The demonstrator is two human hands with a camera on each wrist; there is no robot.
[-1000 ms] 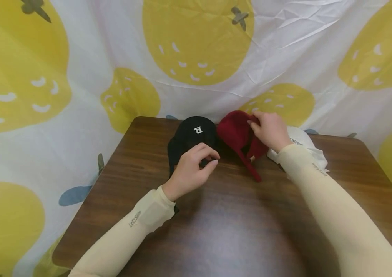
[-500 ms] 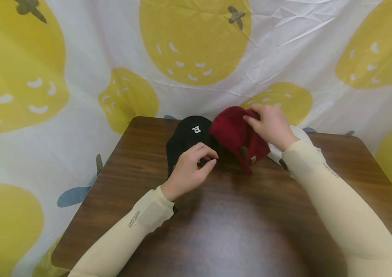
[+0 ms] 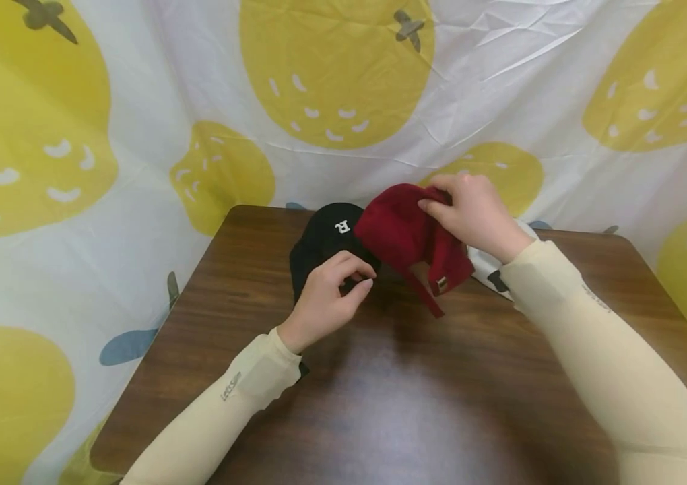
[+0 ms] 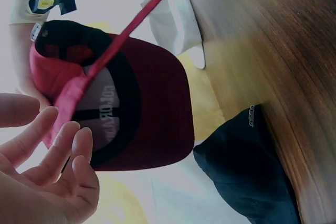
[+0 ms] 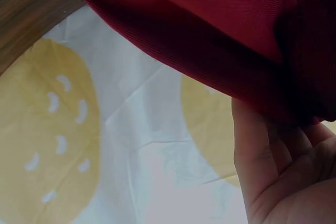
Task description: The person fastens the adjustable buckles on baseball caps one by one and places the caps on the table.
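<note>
"Head view: how far along?"

"The right hand (image 3: pixel 473 209) pinches the red cap (image 3: pixel 395 225), apparently lifted and not yet set down, right of the black cap (image 3: pixel 319 241). The white cap (image 3: pixel 484 264) rests farther right."

"Left wrist view?"

"The left hand (image 4: pixel 47 182) curls loosely, empty, short of the black cap; the red cap's strap (image 4: pixel 113 48) dangles unfastened."

"Right wrist view?"

"The right hand grips the red cap's edge."

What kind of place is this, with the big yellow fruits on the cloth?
It looks like a screened-off corner, probably indoors. A fruit-printed cloth hangs around a brown table that bears a black cap and a white cap, while the right hand holds a red cap.
</note>
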